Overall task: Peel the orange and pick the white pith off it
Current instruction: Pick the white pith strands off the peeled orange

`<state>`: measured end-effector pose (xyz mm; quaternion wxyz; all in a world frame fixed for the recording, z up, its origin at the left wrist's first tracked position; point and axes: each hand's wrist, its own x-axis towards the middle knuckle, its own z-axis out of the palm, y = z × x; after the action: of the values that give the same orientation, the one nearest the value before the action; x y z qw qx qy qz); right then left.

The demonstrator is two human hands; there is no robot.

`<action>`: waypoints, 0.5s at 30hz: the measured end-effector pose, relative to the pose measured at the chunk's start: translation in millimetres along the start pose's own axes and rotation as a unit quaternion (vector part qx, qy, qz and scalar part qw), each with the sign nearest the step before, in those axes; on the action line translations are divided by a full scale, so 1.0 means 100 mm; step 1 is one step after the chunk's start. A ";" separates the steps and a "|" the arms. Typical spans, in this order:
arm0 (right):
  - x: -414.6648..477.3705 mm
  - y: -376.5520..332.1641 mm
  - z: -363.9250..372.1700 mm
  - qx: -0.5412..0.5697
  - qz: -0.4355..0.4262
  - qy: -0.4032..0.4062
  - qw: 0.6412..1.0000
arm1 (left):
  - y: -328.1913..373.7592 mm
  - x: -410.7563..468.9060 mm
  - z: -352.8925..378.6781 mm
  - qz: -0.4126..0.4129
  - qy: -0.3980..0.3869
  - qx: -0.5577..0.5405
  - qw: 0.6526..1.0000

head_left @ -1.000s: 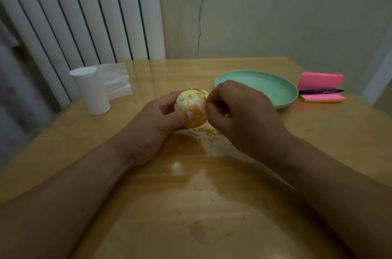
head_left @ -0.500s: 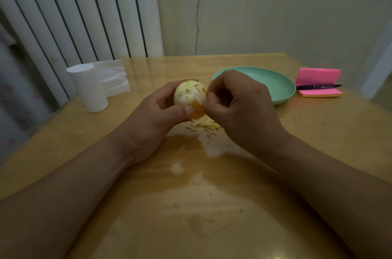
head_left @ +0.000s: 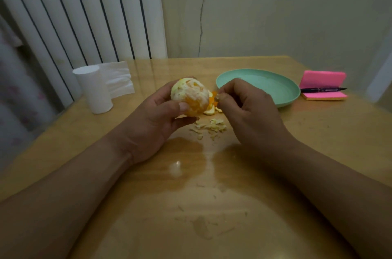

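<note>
My left hand (head_left: 157,118) grips the peeled orange (head_left: 191,95) above the table, thumb across its lower front. White pith still covers much of its top and left side. Just to the right, my right hand (head_left: 248,110) pinches a small scrap of pith (head_left: 217,96) between thumb and forefinger, a short gap away from the fruit. Orange peel pieces (head_left: 210,108) lie on the table behind the orange, and a small heap of picked pith bits (head_left: 212,128) lies below between my hands.
A green plate (head_left: 282,93) sits behind my right hand. A pink sticky-note pad (head_left: 322,82) with a black pen (head_left: 322,89) lies far right. At the left stand a white tissue roll (head_left: 93,89) and a loose tissue (head_left: 117,79). The wooden table (head_left: 191,205) carries tiny scraps near me.
My right hand has pulled away from the orange to the right with a scrap of pith. My left hand has lifted and turned the orange slightly.
</note>
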<state>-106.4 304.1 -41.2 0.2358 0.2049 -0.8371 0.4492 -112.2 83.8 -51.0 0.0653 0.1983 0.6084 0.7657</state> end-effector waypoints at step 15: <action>0.02 0.09 0.03 -0.095 0.006 -0.094 0.991 | -0.03 -0.02 0.06 -0.034 0.040 0.013 0.999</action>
<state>-113.5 306.2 -47.6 0.1721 0.2178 -0.8953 0.3483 -108.2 89.1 -53.4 0.0643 0.1475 0.6270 0.7622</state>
